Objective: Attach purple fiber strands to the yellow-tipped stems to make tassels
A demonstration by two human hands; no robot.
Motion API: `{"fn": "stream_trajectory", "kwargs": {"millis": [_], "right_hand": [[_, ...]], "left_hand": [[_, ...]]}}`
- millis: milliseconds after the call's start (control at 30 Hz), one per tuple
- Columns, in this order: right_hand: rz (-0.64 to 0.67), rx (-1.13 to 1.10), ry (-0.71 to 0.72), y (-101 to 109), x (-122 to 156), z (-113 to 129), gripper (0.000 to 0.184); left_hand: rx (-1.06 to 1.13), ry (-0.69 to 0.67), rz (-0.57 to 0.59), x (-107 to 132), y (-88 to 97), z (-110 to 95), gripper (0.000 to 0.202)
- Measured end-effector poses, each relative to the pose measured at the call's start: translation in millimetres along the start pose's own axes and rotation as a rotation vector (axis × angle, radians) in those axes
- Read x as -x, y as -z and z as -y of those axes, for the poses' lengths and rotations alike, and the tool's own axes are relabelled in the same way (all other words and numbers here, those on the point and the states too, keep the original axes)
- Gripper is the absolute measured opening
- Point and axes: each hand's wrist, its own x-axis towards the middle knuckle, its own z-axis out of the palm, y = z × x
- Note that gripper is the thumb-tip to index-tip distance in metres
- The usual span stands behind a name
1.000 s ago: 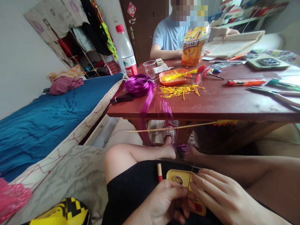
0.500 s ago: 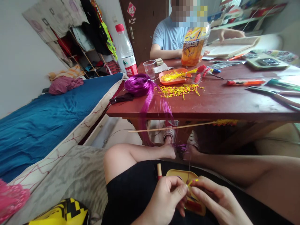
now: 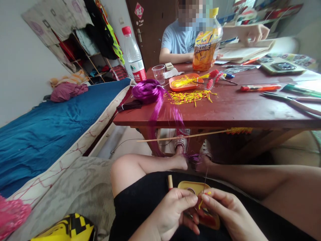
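Observation:
Above my lap, my right hand pinches a short yellow strand with a bit of red at its top. A thin dark thread or wire stands up from those fingertips. My left hand is close beside it, thumb and forefinger pressed together; what they hold, if anything, is too small to make out. Beneath both hands lies a yellow tray, partly hidden, with something dark red in it. A light wooden stick end shows beside the tray.
On the red table are a purple thread hank, yellow strands, an orange tray, pliers and bottles. A person sits opposite. A long thin stick crosses before the table edge.
My hands have drawn slightly apart. The yellow strand now hangs down from my right fingertips, and the thin thread leans right. The person opposite has raised a hand over the open book.

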Motion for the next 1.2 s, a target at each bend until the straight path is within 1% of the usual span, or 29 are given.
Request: {"fn": "stream_trajectory", "kwargs": {"millis": [67,167,300,433,567,667,767,867,1000,1100,1200], "right_hand": [[-0.027,-0.018,-0.007,-2,0,0,0.029],[-0.028,-0.029,-0.003,-4,2,4,0.030],[-0.028,0.032,-0.012,-3,5,11,0.033],[-0.056,0.060,-0.033,2,5,12,0.031],[-0.038,0.007,-0.022,3,5,7,0.032],[-0.055,-0.066,-0.020,-2,4,7,0.029],[-0.058,-0.109,-0.019,-5,4,9,0.029],[-0.060,-0.112,-0.023,-5,3,9,0.030],[-0.041,-0.131,-0.008,-2,2,4,0.029],[-0.029,-0.153,-0.005,-6,2,2,0.027],[-0.028,-0.153,0.006,-8,3,1,0.027]], "left_hand": [[-0.009,0.005,-0.013,0,-1.0,0,0.029],[-0.035,0.008,-0.049,-1,-3.4,1,0.030],[-0.085,-0.027,-0.079,0,-4.5,0,0.032],[-0.124,-0.072,-0.077,2,-4.6,0,0.035],[-0.120,-0.075,-0.068,1,-5.6,1,0.035],[-0.063,-0.043,-0.056,1,-4.6,2,0.033],[0.014,0.001,0.011,2,-1.5,2,0.033],[0.045,0.018,0.040,1,0.4,2,0.034],[0.041,0.031,0.023,0,-1.7,0,0.033],[0.039,0.043,0.016,-2,-3.5,1,0.030],[0.038,0.038,-0.014,-4,-3.5,2,0.026]]}}
